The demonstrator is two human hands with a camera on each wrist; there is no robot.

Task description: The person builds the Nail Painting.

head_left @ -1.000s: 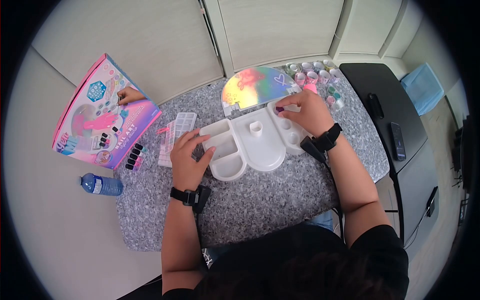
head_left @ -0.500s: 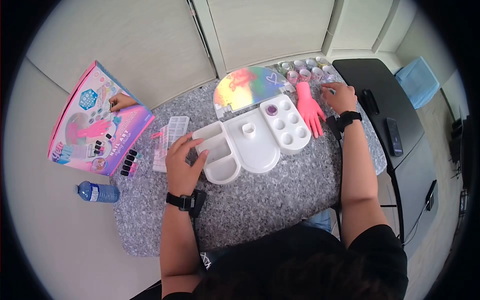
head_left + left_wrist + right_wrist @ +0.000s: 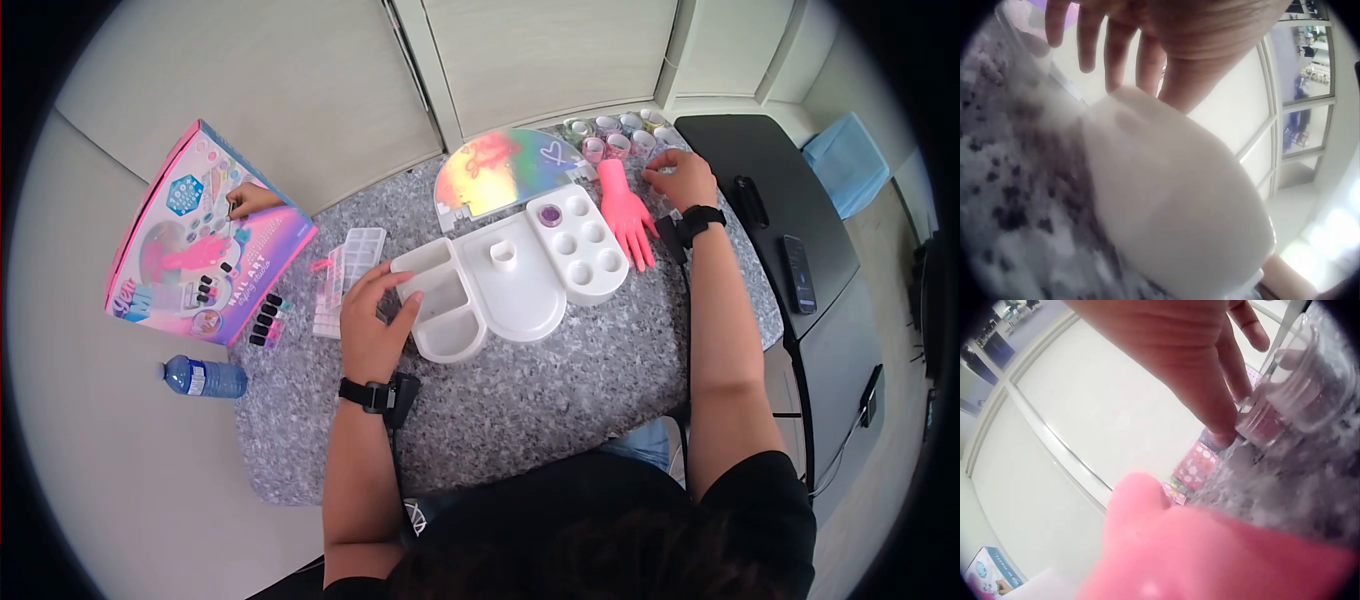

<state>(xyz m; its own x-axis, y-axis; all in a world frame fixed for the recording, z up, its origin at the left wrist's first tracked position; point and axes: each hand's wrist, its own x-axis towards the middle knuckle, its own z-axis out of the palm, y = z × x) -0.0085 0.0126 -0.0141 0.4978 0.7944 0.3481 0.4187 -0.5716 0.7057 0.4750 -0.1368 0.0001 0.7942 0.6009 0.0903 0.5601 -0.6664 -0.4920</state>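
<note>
A white plastic tray (image 3: pixel 520 322) lies on the speckled table, with large compartments at its left and several round wells at its right. One back well contains a small purple pot (image 3: pixel 550 215). Relaxed, spread fingers of my left hand (image 3: pixel 374 325) rest at the tray's left rim. At the back right, my right hand (image 3: pixel 685 182) is down among small clear pots; its thumb and finger pinch a clear pot with pinkish contents (image 3: pixel 1263 419). A pink rubber practice hand (image 3: pixel 627 215) lies between the tray and my right hand.
Behind the tray stands a shiny rainbow panel (image 3: pixel 505 180). Patterned tape rolls (image 3: pixel 617 146) cluster at the back right. On the left are a nail art box (image 3: pixel 210 235), nail polish bottles (image 3: pixel 266 322), a clear divided case (image 3: pixel 362 252) and a water bottle (image 3: pixel 205 378).
My right hand has let go of the purple pot in a back well and moved right, past the pink practice hand, to the clear pots. My left hand has stayed at the rim.
</note>
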